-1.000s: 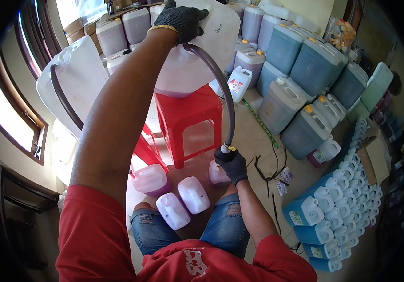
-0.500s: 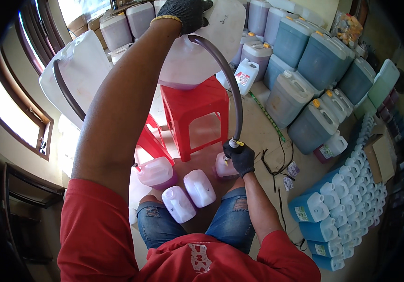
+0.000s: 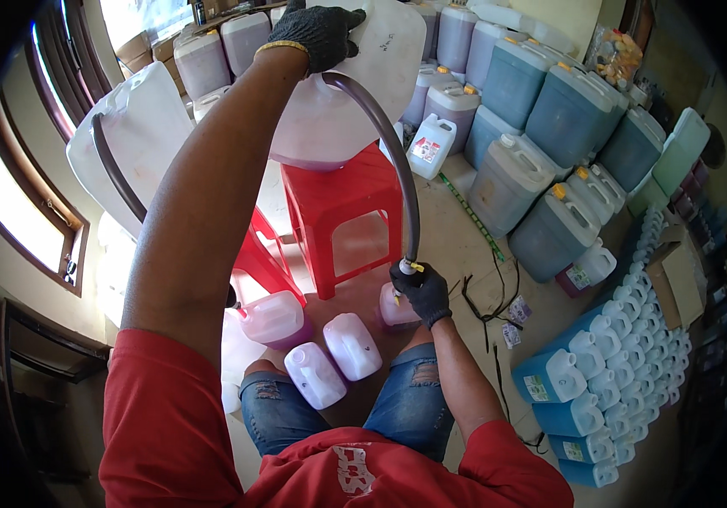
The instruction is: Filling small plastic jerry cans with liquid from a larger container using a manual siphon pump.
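My left hand (image 3: 317, 38), in a dark glove, rests on the upper side of a big translucent jerrycan (image 3: 385, 72), its visible fingers stretched apart. Pink liquid lies low in that can, which leans on a red plastic stool (image 3: 334, 199). From the can a dark hose (image 3: 397, 165) curves down to a valve (image 3: 412, 267) with a yellow lever. My gloved right hand (image 3: 425, 294) is closed around this valve, over a small pinkish jerrycan (image 3: 396, 311). Two pale small jerrycans, one upright-looking pink-filled can (image 3: 272, 320) beside them, stand near my knees.
At left, another large jerrycan (image 3: 139, 118) with a hose leans above a second red stool (image 3: 266, 262). Large filled jerrycans (image 3: 562, 114) are stacked at the back right. Rows of small blue-filled jerrycans (image 3: 554, 377) line the right. Black straps (image 3: 486, 313) lie on the floor.
The whole scene has shifted slightly left and mostly down in the picture as the view turned. Both hands keep their places on the large can and the valve.
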